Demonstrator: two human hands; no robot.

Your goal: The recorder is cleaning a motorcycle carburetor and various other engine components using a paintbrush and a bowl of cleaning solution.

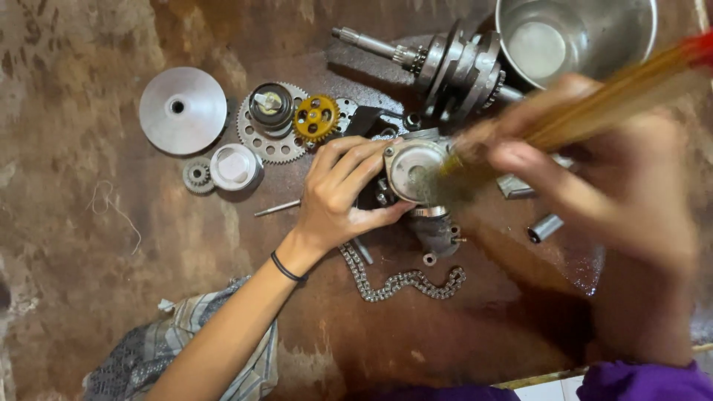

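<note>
Head view: I am brushing a small metal engine part at the middle of the table.
Going left to right, a silver pulley disc (183,110) is lying beside gears; my left hand (343,194) is pinching the engine part (414,172) with its fingers; my right hand (594,171) is gripping a blurred brush (594,104), fingers pressed around the handle, bristles touching the part.
</note>
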